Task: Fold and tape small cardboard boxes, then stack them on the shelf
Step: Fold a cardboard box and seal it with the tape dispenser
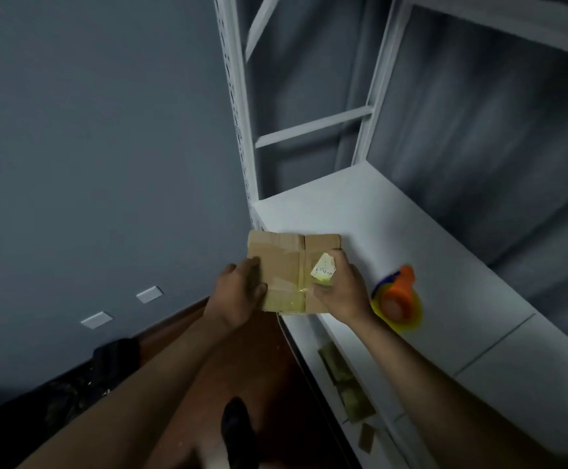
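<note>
A small brown cardboard box (286, 262) lies at the left front corner of the white shelf board (394, 231), partly over its edge. Clear yellowish tape runs across its top along the seam. My left hand (238, 292) holds the box's left side with the thumb on top. My right hand (340, 289) grips the right side, fingers curled round a pale label or loose tape end (323, 270). An orange and yellow tape dispenser (399, 301) rests on the shelf just right of my right hand.
The white metal shelf frame (238, 106) rises behind the box, with a grey wall to the left. Cardboard scraps (347, 384) lie below the shelf's front edge. Brown floor, two white wall plates (149, 294) and a dark shoe (237, 431) are below.
</note>
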